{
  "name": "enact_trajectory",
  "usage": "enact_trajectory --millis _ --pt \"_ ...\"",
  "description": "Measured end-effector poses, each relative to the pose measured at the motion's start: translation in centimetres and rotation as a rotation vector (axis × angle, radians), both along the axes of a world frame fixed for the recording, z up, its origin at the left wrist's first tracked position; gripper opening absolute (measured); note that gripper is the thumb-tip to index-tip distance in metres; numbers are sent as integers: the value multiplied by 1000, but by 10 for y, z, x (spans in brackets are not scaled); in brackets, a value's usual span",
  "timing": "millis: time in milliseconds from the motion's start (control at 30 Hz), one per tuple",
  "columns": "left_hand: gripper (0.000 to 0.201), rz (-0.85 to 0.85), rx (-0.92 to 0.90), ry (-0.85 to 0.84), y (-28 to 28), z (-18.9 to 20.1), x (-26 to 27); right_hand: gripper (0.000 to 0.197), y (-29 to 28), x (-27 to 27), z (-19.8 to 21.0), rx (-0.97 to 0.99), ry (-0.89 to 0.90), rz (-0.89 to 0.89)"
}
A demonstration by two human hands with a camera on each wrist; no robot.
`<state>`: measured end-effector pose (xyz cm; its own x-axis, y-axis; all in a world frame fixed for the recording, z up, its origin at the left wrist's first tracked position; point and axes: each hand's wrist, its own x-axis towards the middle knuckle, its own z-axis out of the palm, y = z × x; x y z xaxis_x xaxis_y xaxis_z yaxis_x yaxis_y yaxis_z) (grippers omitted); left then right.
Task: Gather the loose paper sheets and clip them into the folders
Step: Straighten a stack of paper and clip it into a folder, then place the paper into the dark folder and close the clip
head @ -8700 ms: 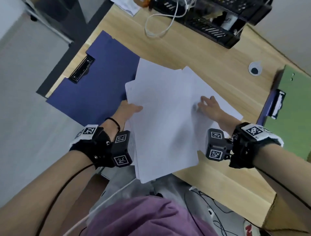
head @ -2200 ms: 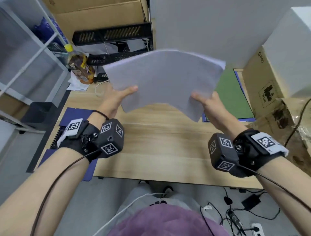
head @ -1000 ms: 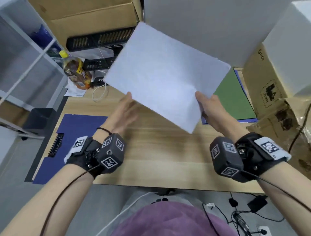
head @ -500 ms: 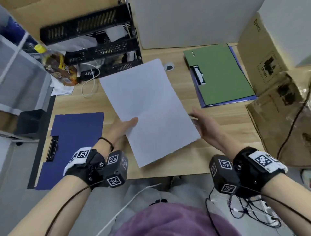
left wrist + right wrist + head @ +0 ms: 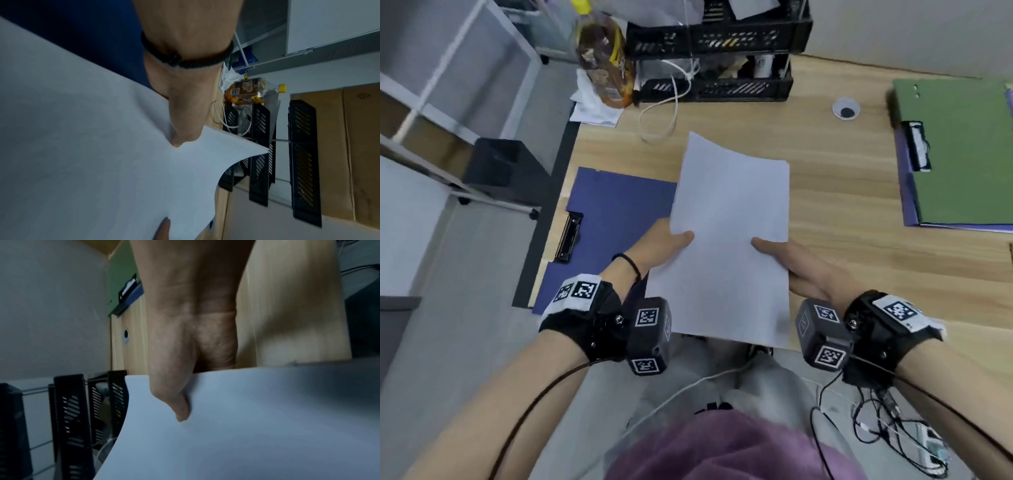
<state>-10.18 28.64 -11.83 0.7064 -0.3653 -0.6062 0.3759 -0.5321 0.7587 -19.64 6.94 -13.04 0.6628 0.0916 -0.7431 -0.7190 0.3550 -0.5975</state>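
Note:
A squared-up stack of white paper sheets hangs just above the wooden desk, held at both long edges. My left hand pinches its left edge, thumb on top, fingers hidden beneath. My right hand pinches the right edge the same way, thumb over the paper. The open blue folder lies on the desk's left side, its black clip at the left edge, partly under the stack. A green folder with its clip lies at the far right.
Black stacked trays stand at the back of the desk, with a plastic bottle and a white cable beside them. A cable grommet sits near the green folder. Metal shelving stands to the left; cables lie on the floor.
The stack came down from in front of my face to just over the desk and turned lengthwise toward me. Both hands now hold its sides, and it overlaps the blue folder's right edge.

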Motion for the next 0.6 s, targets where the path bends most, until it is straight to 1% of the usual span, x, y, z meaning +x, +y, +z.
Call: enact_trajectory --millis 67,133,200,267,333,433,467,533,567,600 --pt "27 48 3 -42 20 -6 11 30 17 13 -8 -120 35 39" --pt "27 120 31 -117 49 -11 21 32 32 23 -16 -218 53 98" --pt "26 193 98 -223 87 -22 30 32 46 32 -26 -248 75 149" --pt "30 252 191 -298 126 -35 32 32 59 41 -32 -260 97 181" --pt "36 319 253 -295 158 -47 28 34 72 50 -36 -268 104 212" --pt "39 380 290 -212 181 -60 19 30 89 67 -38 -268 103 263" --pt "37 397 264 -193 184 -64 18 27 95 75 -37 -264 98 281" --pt "26 421 213 -184 183 -68 19 24 102 88 -36 -269 95 306" --pt "28 432 205 -185 182 -71 21 26 104 93 -35 -279 90 319" --pt "33 445 215 -181 179 -71 22 32 104 96 -36 -289 86 329"
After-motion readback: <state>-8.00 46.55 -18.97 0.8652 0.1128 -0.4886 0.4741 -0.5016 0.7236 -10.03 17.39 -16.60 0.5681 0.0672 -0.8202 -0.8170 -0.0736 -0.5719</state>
